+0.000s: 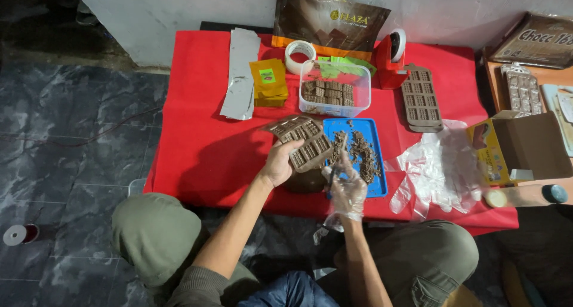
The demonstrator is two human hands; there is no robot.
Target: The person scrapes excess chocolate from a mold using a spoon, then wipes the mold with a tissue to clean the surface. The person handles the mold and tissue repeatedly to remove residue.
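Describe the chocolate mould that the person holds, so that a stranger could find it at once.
Start at the red cloth over the low table, then find the blue tray near its front edge. Just left of the tray, the bare left hand holds up a tilted brown mould. The other brown mould lies flat farther right, untouched.

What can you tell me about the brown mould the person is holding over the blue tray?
The brown mould is a flat, flexible-looking sheet with rows of small rectangular pockets, chocolate-coloured throughout. It is held tilted above the red cloth, its right edge overlapping the blue tray. The bare left hand grips its lower left edge; the gloved right hand is just beside it, holding a thin tool.
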